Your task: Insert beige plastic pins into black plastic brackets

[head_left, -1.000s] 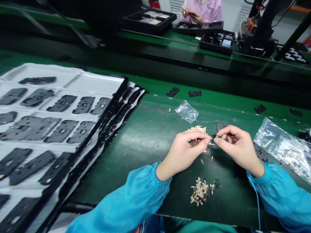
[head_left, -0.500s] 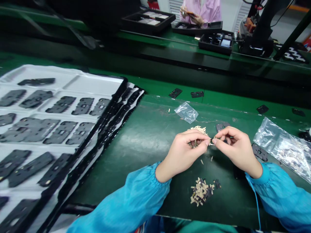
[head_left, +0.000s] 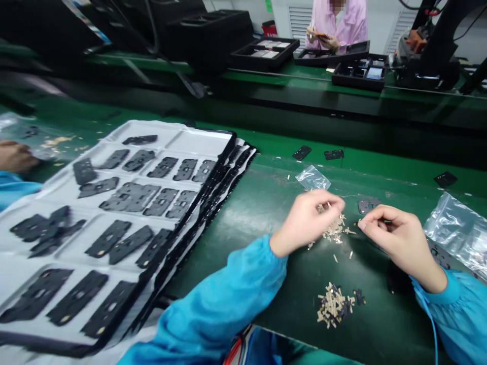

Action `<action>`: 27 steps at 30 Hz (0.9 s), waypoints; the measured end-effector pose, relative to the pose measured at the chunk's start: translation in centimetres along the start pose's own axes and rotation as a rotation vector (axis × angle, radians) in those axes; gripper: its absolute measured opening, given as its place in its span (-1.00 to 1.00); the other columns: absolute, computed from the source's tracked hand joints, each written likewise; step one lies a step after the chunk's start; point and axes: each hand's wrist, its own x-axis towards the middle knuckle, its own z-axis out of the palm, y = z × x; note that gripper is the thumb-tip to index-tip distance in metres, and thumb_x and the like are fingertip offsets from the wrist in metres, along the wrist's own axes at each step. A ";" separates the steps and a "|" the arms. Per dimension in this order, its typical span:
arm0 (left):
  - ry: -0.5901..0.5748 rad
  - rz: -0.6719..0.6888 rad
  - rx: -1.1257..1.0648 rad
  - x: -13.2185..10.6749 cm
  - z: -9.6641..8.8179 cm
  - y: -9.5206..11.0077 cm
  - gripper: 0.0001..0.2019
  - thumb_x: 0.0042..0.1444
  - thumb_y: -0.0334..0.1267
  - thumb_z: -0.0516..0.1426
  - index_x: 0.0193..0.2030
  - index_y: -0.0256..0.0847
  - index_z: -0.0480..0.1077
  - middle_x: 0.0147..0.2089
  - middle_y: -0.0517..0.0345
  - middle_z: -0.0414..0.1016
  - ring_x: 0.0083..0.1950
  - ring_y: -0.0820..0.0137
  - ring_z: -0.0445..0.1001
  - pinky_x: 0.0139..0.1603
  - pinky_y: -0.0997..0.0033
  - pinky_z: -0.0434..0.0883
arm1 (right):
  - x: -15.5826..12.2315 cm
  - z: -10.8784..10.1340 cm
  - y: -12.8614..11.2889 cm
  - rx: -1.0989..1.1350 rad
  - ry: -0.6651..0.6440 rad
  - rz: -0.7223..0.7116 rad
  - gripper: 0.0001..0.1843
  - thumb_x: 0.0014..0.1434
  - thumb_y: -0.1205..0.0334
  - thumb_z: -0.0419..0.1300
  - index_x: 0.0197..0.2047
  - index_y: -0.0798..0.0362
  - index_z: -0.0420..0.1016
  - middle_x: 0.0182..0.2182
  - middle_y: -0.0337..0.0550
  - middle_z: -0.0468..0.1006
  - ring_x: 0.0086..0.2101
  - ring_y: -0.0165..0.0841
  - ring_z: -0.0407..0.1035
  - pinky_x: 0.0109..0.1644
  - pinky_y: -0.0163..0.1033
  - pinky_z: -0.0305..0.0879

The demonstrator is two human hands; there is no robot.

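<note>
My left hand [head_left: 310,218] is a little blurred, thumb and fingers pinched together above a pile of small beige strips [head_left: 335,230]; whatever is in the pinch is too small to make out. To its right, my right hand [head_left: 399,241] pinches a tiny dark and yellowish piece [head_left: 356,223] between thumb and forefinger. A gap separates the two hands. Just behind the right fingers lies a flat dark grey plastic part [head_left: 368,204] with cut-outs. Nearer my body is a second heap of mixed beige and black bits [head_left: 335,305].
Stacked white-lined trays [head_left: 182,133] of black plastic parts fill the left. A clear bag [head_left: 314,178] lies behind the strips, a larger bag [head_left: 456,228] at right. Another person's hand [head_left: 17,156] shows at far left; a person in pink [head_left: 338,25] is across the bench.
My hands, close together at the fingertips before, have moved apart, with the tiny piece in the right. The view has turned left, showing more of the trays and another person's hand.
</note>
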 end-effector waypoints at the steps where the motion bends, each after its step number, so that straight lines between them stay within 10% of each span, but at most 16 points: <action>1: 0.057 -0.079 0.116 1.7 -0.9 -0.9 -0.88 0.22 -0.27 0.23 -0.26 -0.16 0.63 -0.20 0.15 0.68 -0.13 0.32 0.60 -0.04 0.37 0.48 | 0.0 -0.1 -0.1 0.016 0.000 0.015 -0.86 0.11 0.20 0.35 -0.44 0.05 0.62 -0.55 -0.22 0.45 -0.53 -0.42 0.15 -0.48 -0.27 0.06; 10: 0.197 -0.515 0.422 13.5 -7.3 -10.1 -0.66 0.15 0.03 0.31 -0.23 -0.25 0.49 -0.20 -0.08 0.63 -0.08 0.12 0.55 0.01 0.20 0.39 | 0.0 -0.7 -0.5 0.075 -0.009 -0.008 -0.85 0.15 0.15 0.35 -0.38 0.04 0.63 -0.50 -0.20 0.47 -0.51 -0.40 0.22 -0.47 -0.27 0.13; 21: 0.130 -0.474 0.601 15.3 -4.9 -10.5 -0.64 0.09 0.05 0.33 -0.12 -0.16 0.52 0.13 -0.16 0.53 0.26 -0.13 0.38 0.29 -0.05 0.21 | 1.2 -4.5 -1.8 0.055 0.225 -0.062 -0.89 0.12 0.15 0.44 -0.37 -0.04 0.65 -0.46 -0.19 0.59 -0.47 -0.35 0.38 -0.47 -0.27 0.27; 27: 0.040 -0.254 0.543 17.0 0.1 -7.6 -0.65 0.12 0.01 0.32 -0.05 -0.14 0.55 0.21 -0.13 0.47 0.32 -0.11 0.30 0.35 -0.07 0.16 | 1.2 -6.2 -2.5 0.034 0.321 -0.153 -0.94 0.13 0.19 0.45 -0.36 -0.10 0.67 -0.43 -0.18 0.63 -0.46 -0.30 0.44 -0.42 -0.19 0.38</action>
